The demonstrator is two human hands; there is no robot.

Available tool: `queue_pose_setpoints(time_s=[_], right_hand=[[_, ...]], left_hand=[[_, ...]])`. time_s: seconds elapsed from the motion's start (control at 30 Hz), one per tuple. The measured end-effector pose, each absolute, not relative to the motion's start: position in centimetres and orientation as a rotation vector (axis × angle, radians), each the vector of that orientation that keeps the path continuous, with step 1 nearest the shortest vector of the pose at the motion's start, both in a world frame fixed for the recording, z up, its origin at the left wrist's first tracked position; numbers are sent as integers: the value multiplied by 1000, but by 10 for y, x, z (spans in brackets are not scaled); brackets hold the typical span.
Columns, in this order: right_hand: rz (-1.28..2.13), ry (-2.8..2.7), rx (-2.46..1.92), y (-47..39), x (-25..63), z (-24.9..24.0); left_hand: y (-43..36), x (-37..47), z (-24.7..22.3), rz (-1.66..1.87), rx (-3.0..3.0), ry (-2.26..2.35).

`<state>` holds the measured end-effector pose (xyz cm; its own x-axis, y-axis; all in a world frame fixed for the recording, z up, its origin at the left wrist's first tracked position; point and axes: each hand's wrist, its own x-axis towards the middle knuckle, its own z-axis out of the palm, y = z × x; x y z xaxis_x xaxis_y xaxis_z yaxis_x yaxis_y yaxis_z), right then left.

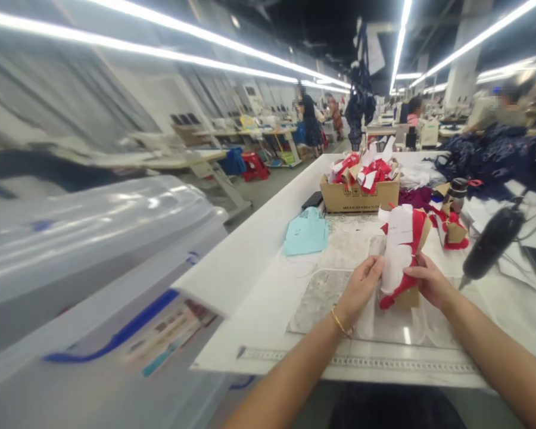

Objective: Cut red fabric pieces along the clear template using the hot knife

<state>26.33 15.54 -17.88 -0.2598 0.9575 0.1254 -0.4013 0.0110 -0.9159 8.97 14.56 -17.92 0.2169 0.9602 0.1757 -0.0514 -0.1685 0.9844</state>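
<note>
Between both hands stands a bundle of red and white fabric pieces [398, 257], with brown card or paper showing along its right side and bottom. My left hand [362, 282] pinches its left edge, thumb and fingers closed. My right hand [432, 282] grips the right edge, with the thumb across the front of the red part. A clear plastic sheet [317, 298] lies on the table under the bundle. Just right of my right hand is a black hand tool [494, 243] with a pointed metal tip; its exact kind is not clear.
A cardboard box [360, 198] of red and white scraps stands behind, light-blue fabric pieces [307, 233] to the left. A ruler strip [361, 361] runs along the table's front edge. Dark navy fabric [495, 155] is heaped at right. Clear plastic bins [93, 238] stand left; people work farther back.
</note>
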Motion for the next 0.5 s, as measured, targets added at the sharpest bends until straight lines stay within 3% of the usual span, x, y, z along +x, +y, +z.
queue_pose_setpoints(time_s=[0.5], right_hand=[[1563, -830, -660, 169, 286, -184]], left_hand=[[175, 107, -185, 963, 1426, 962]])
